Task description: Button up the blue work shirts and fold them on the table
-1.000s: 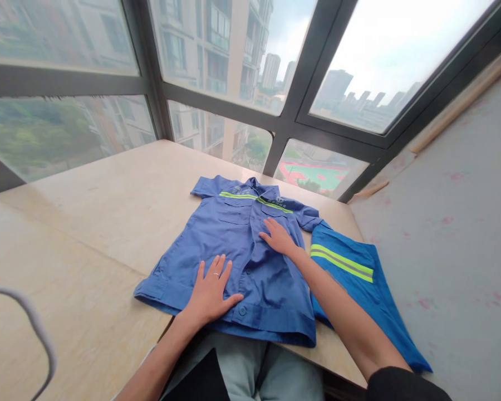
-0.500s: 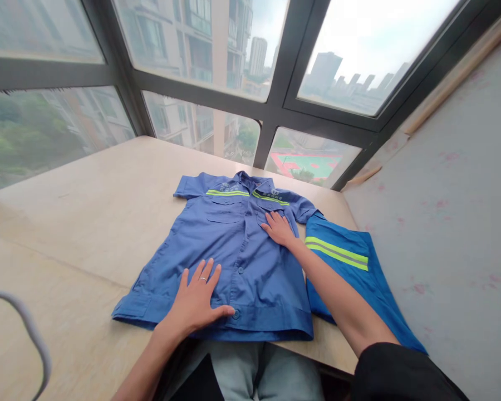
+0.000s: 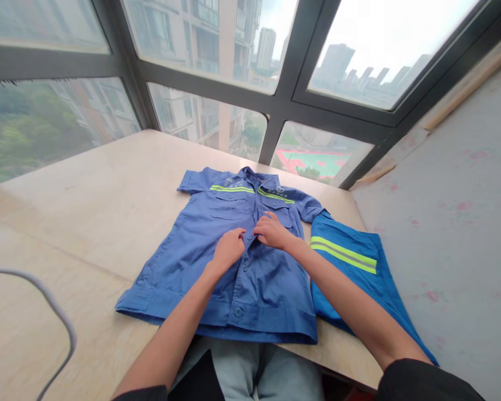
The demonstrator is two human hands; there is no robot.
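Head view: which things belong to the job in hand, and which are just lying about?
In the job:
- blue short-sleeved shirt, laid out
- left hand and right hand, at its front opening
- table, under it

Apparently lying about:
- brighter blue garment, striped, by a sleeve
- grey cable

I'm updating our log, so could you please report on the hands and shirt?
Left hand and right hand curled at shirt front. Shirt spread, front up. Blue striped garment close beside it.

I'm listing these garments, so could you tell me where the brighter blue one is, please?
In the head view, the brighter blue garment lies right of the shirt, between it and the wall.
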